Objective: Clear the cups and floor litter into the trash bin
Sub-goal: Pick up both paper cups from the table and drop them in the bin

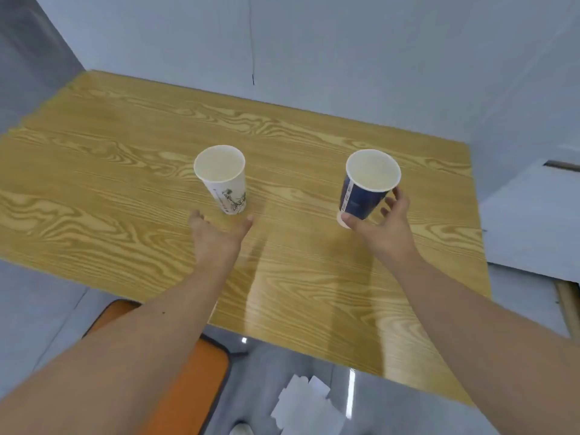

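Observation:
A white paper cup [222,180] with a dark drawing stands upright on the wooden table [125,171]. My left hand [216,233] is open just in front of its base, thumb and fingers spread, not touching it. To the right stands a dark blue paper cup [364,189], also upright and empty. My right hand [386,221] curls around its lower part, with the thumb at the base and the fingers on the right side; the grip looks loose. White paper litter [304,403] lies on the grey floor below the table's near edge. No trash bin is in view.
An orange chair seat [188,378] sits under my left forearm, by the table's near-left corner. Pale walls close the table in at the back and right. A wooden strip [568,306] stands at the far right.

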